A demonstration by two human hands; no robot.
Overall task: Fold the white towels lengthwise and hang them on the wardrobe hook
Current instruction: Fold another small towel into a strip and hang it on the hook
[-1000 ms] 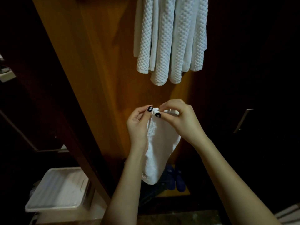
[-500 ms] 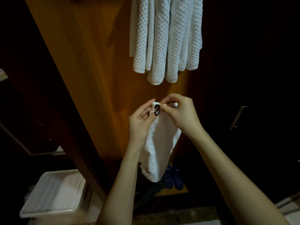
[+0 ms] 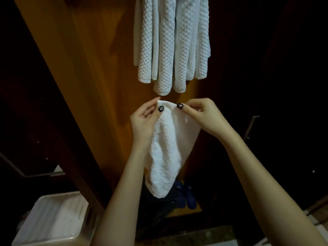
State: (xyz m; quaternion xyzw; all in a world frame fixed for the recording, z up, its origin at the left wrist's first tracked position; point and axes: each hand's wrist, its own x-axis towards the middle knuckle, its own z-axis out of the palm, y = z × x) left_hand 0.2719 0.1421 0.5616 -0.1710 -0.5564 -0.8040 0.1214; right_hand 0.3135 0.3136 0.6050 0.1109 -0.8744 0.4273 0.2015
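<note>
Your hands sit farther apart than half a second ago | left hand (image 3: pixel 143 121) and right hand (image 3: pixel 204 119) each pinch the top edge of the white towel (image 3: pixel 168 150), just below the hung towels (image 3: pixel 172 41) | risk: your thin fingertip pinches slip and the fold sags open

Both hands, left hand (image 3: pixel 144 121) and right hand (image 3: pixel 204 118), pinch a small white towel's (image 3: pixel 168 148) top edge. Waffle towels (image 3: pixel 172 43) hang above it.

I'm looking into what seems a bedroom or hotel-room wardrobe. White waffle-weave towels (image 3: pixel 170 41) hang against an orange-brown wooden wardrobe panel (image 3: pixel 99 86). A pair of dark blue slippers (image 3: pixel 186 196) sits on its floor, and a white lidded plastic bin (image 3: pixel 53 221) stands beside it.
</note>
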